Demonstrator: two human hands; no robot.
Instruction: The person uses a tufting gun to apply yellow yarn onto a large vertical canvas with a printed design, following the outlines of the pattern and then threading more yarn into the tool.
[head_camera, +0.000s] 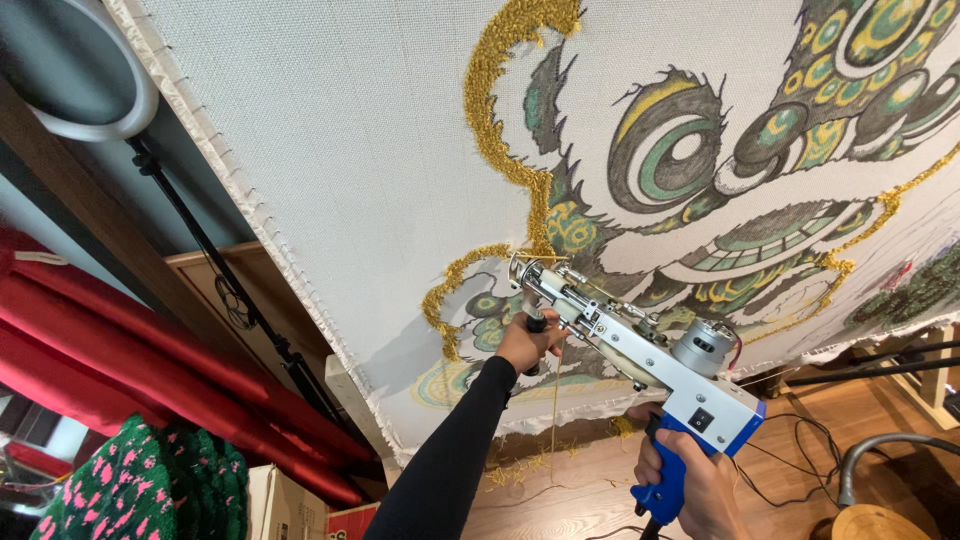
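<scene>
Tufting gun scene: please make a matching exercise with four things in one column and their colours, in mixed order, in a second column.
Things:
1. Tufting gun grip in the right hand
2. Sleeve behind the left hand
3. Yarn outline on the cloth
4. Rolls at left

Colours:
a. red
b. gold
c. blue
d. black

Pairs: 1-c, 2-d, 3-b, 4-a

Both hands gripping tufting gun (640, 345), canvas (380, 180)
</scene>
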